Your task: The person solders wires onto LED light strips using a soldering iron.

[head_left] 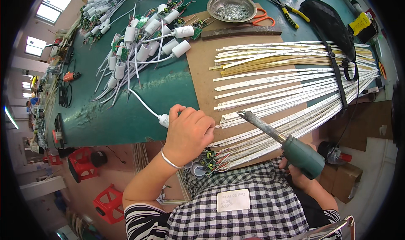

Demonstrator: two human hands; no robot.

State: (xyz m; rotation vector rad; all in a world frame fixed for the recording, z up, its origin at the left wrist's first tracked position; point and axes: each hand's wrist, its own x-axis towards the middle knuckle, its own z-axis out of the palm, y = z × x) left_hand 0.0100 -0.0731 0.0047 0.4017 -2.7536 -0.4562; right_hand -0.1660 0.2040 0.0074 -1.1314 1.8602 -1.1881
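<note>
My left hand (188,132) is closed, its fingers curled round a white cylindrical cap (163,120) with a white cable running up from it toward the pile. What the fingertips pinch is hidden beneath the hand. In my right hand (298,174) is a soldering iron (303,156) with a green handle; its metal tip points up and left over several white LED strips (261,100). These strips lie fanned out on a brown board (202,81). Close to my lap, small green circuit boards (206,159) with thin wires sit at the ends of the lowest strips.
White caps with cables and circuit boards (143,50) are heaped on the green table (168,84). Beyond the strips are a metal bowl of solder bits (231,10), orange-handled scissors (264,18) and yellow-handled pliers (289,18). A black mesh bag (329,24) lies at the right. Red stools (109,204) stand below.
</note>
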